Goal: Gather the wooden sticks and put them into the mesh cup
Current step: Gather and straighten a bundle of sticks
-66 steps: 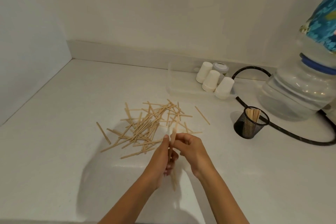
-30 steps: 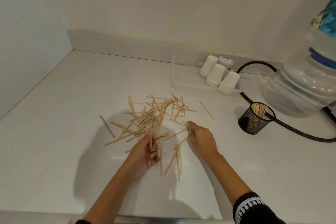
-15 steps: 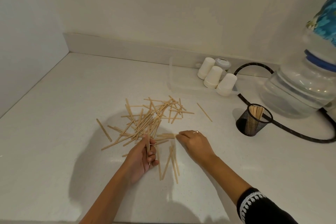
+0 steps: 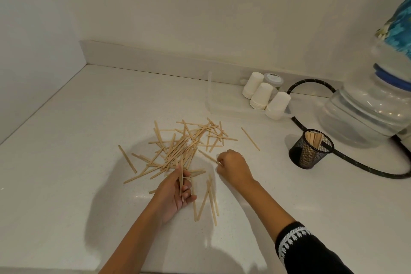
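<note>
Left hand [image 4: 175,193] grips stick [image 4: 181,176] | right hand [image 4: 233,168] pinches pile stick [image 4: 208,157]

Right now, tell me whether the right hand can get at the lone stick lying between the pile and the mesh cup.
Probably yes. The lone stick lies on bare counter just beyond the right hand, nothing between them, though that hand already pinches another stick.
</note>
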